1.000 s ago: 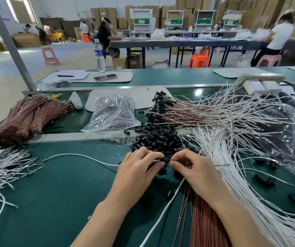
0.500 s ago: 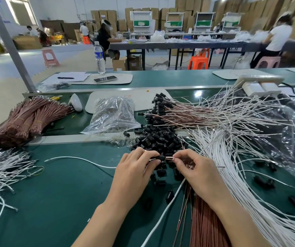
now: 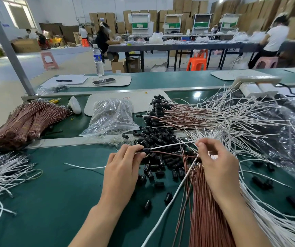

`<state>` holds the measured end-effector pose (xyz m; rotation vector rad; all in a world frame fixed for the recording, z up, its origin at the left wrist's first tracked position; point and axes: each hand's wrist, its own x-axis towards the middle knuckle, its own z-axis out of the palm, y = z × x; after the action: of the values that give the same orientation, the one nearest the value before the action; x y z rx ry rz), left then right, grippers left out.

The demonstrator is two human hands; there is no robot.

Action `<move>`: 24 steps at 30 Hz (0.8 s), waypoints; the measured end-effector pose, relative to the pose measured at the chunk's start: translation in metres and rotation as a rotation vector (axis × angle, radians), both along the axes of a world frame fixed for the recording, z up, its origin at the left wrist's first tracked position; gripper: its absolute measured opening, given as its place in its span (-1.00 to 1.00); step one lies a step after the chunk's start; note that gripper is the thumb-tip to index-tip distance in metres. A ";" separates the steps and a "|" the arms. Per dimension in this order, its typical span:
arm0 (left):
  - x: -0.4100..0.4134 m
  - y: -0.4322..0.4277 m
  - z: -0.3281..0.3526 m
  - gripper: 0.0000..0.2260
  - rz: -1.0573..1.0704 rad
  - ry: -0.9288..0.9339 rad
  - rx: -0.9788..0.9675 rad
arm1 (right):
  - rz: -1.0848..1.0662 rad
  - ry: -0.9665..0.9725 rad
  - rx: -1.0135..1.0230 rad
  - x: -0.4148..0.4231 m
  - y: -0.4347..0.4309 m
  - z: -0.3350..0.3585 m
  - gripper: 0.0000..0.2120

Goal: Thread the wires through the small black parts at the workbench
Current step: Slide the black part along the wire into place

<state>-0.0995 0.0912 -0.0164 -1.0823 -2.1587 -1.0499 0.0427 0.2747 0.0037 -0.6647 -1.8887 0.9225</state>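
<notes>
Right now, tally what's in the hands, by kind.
black part: 1, pinched by the left hand
white wire: 1
brown wire: 1
Total: 3. Both wires run from the part to the right hand.

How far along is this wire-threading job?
Done: a fan of white and brown wires with black caps fitted lies behind the hands. In hand: the left hand pinches one small black plastic cap, with a thin white wire and a thin brown wire running from it to the right hand. Left: the loose black caps pile, the brown wire bundle and white wire heap. Plenty remains.
</notes>
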 end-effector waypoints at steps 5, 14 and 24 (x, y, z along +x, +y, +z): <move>-0.013 -0.011 0.003 -0.84 0.066 -0.034 0.029 | -0.140 0.184 -0.148 0.003 0.009 0.002 -0.89; -0.028 -0.027 0.007 -0.77 0.150 -0.106 0.061 | -0.262 0.647 -0.517 0.007 0.023 0.014 -0.87; -0.029 -0.024 0.005 -0.74 0.102 -0.245 0.170 | -0.185 0.739 -0.577 0.010 0.024 0.017 -0.60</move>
<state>-0.1280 0.0674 -0.0119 -0.7925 -2.2357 -1.3500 0.0522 0.2988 0.0207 -0.6858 -0.8941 1.3712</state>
